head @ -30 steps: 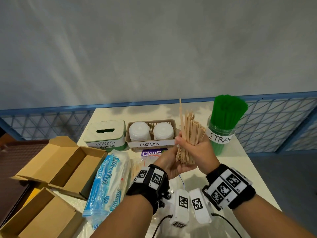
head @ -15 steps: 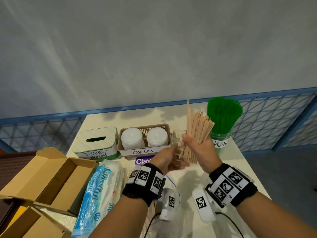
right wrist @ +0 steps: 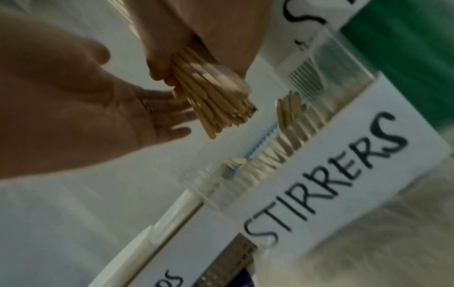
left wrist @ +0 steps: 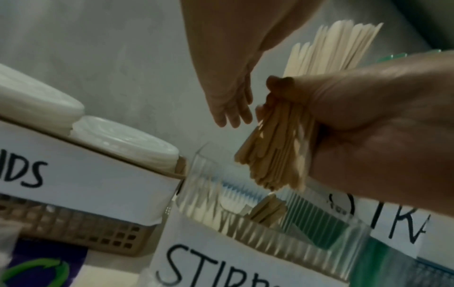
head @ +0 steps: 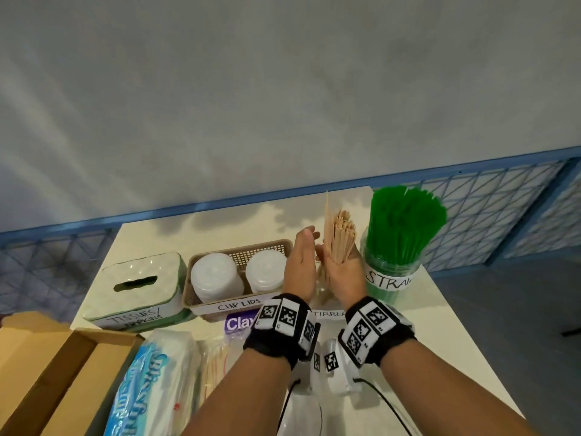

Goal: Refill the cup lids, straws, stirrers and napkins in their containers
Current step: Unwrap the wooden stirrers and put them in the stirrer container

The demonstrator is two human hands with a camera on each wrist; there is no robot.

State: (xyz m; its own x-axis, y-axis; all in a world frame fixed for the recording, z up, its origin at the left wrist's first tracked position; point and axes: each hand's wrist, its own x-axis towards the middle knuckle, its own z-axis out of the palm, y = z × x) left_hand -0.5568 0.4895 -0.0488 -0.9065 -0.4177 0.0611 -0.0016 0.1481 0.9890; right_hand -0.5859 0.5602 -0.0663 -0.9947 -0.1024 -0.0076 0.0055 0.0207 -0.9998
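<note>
Gripping a bundle of wooden stirrers (head: 339,239) upright, right hand (head: 344,276) has fingers wrapped round the lower half of the bundle; lower ends stick out under the fist and sit just above the mouth of the clear ribbed stirrer cup (left wrist: 265,219), which already has a few stirrers in it and carries a STIRRERS label (right wrist: 326,182). One stick pokes up higher than the rest of the bundle. Left hand (head: 302,262) is flat, fingers straight, palm facing the bundle just left of the grip, holding nothing; contact with the sticks not clear. Versus 0.5 s ago: bundle was tilted and fanned out nearer the body, now it's vertical, tighter and directly over the cup; left hand was below the grip with curled fingers, now raised alongside it. Right of the grip: jar of green straws (head: 401,228). Left of the grip: basket (head: 261,248) labelled CUP LIDS with two lid stacks (head: 217,276), then the tissue box (head: 141,289). Nearer the body: napkin pack (head: 151,385) and open cardboard box (head: 50,369), all on the table (head: 220,228).
</note>
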